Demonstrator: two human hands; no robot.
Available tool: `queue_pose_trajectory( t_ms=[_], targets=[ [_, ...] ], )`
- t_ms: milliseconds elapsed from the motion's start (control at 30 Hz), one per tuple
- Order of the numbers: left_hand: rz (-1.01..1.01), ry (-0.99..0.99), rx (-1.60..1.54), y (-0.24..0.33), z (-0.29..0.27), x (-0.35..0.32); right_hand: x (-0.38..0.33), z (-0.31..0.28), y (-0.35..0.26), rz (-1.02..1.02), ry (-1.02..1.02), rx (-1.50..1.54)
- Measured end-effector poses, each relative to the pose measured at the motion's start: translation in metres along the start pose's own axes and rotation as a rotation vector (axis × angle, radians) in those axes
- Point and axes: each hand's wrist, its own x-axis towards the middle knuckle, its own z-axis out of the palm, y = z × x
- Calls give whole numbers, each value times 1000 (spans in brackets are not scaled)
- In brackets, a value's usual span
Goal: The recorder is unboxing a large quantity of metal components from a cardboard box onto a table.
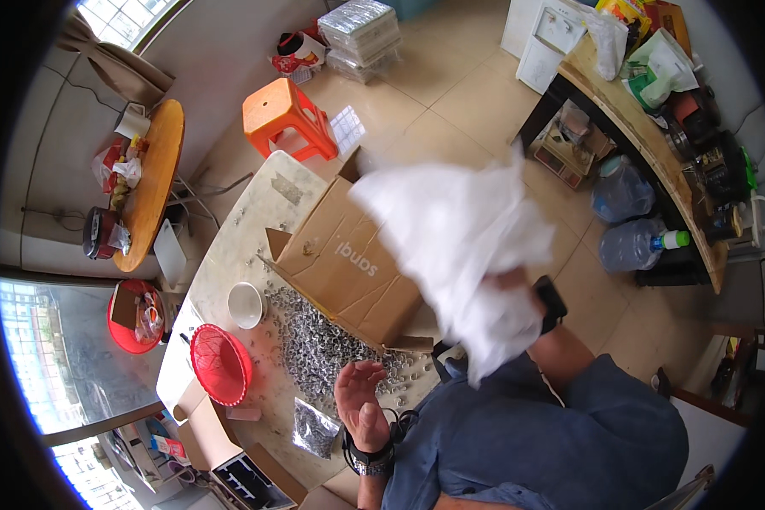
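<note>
My right hand [508, 279] is raised over the right side of the table and grips a white plastic bag [459, 225], which is smeared by motion and covers most of the fingers. My left hand [362, 406] is open, palm up with fingers curled a little, and holds nothing. It is beside a spread pile of small shiny metal parts [314, 344]; their exact kind is too small to tell. A clear packet of small dark pieces [314, 429] lies just left of that hand. Behind the pile, a brown cardboard box [348, 263] rests on its side, partly hidden by the bag.
On the table [217, 293] stand a white bowl [246, 305] and a red plastic basket [221, 364]. An opened carton [208, 433] sits at the near left edge. Beyond is an orange stool [285, 115]. Water jugs [625, 189] stand beneath the counter [646, 144] at right.
</note>
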Motion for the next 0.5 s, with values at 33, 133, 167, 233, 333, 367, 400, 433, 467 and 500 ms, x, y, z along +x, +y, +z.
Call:
queue_pose_trajectory(
  t_ms=[33,133,167,233,333,367,400,433,467,500],
  targets=[
    [3,16,0,-4,2,1,3,21,-29,-148,-37,-51],
    [23,58,1,-15,10,2,7,72,-107,-611,-133,-222],
    [28,88,16,-18,10,0,15,53,-123,-622,-67,-162],
    [40,145,14,-24,15,1,35,2,-148,-636,4,-104],
    [24,256,17,-31,14,-6,81,-69,-160,-784,157,-230],
    [32,275,12,-32,17,-8,99,-92,-161,-784,192,-377],
    [36,292,19,-32,17,-11,114,-89,-155,-772,220,-522],
    [44,329,23,-34,15,-15,129,-86,-149,-709,227,-489],
    [53,361,26,-35,14,-19,143,-84,-144,-697,219,-488],
    [59,374,29,-34,13,-23,156,-81,-139,-692,253,-666]
  ],
)
